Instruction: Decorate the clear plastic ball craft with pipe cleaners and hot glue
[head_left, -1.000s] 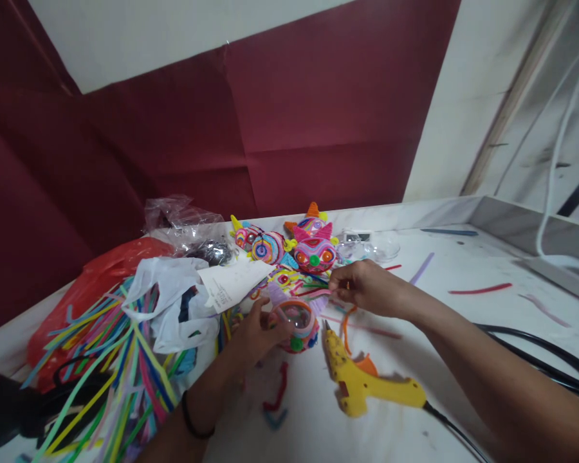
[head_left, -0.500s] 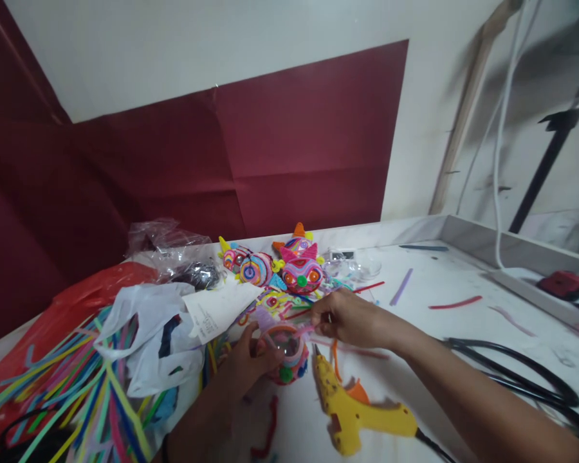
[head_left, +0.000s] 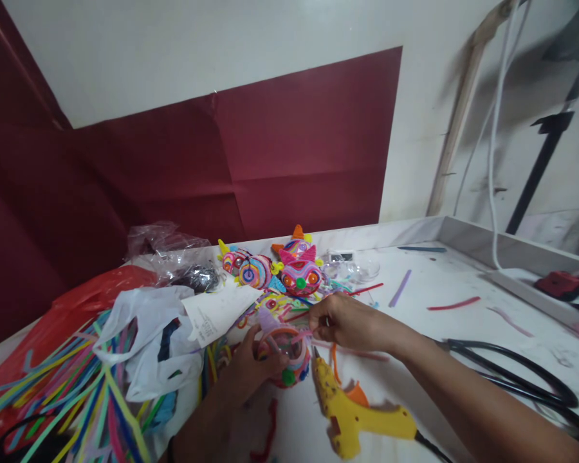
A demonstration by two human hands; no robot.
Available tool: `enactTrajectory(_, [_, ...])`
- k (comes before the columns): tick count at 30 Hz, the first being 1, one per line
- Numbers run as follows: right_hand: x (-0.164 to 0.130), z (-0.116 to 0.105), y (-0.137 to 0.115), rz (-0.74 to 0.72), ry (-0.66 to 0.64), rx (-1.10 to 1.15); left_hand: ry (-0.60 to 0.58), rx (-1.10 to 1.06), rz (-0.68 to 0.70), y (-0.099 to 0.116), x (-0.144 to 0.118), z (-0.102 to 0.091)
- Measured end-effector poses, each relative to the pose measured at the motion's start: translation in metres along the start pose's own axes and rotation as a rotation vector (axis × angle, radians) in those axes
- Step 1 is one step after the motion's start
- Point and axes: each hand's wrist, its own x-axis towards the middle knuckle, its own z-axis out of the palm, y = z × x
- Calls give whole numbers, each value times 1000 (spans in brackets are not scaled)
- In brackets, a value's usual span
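Clutter hems in the round ornament [head_left: 289, 354] I watch from afar, on the near middle of the white tabletop [head_left: 463, 273]. On its left side the left hand [head_left: 253, 368] cups it, thumb and fingers closed against it. From the right, the right hand [head_left: 340, 320] pinches a pink strip [head_left: 301, 335] at the ornament's rim, its fingertips pressed together.

Tightest for me is the yellow glue gun [head_left: 350, 415], its nozzle just beside the ornament on the right, with an orange piece [head_left: 357, 393] lying behind it. The right forearm crosses the scissors [head_left: 516, 373], so I cannot see their blades. A bent red strip [head_left: 271, 424] lies on the near side.

To the left I have a heap of coloured stems [head_left: 89, 386], a white bag [head_left: 147, 341], a red bag [head_left: 109, 283] and a printed paper [head_left: 217, 315]. Directly beyond the hands, bright decorated heads [head_left: 301, 278] stand bunched together; far right of them sit clear plastic pieces [head_left: 364, 269] and a purple strip [head_left: 400, 288].
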Motion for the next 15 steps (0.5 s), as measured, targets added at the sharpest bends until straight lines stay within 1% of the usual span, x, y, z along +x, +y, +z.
enactTrajectory(2, [0, 0, -1, 5, 5, -1, 32, 62, -10, 2, -1, 2])
enactTrajectory(8, [-1, -1, -2, 6, 3, 0, -44, 34, -18, 2, 2, 4])
enactTrajectory(13, [-1, -3, -5, 29, 15, -6, -62, 56, -55, 9, -1, 3])
enactTrajectory(15, [-1, -4, -6, 28, 14, -3, -51, 66, -68, 10, -3, 3])
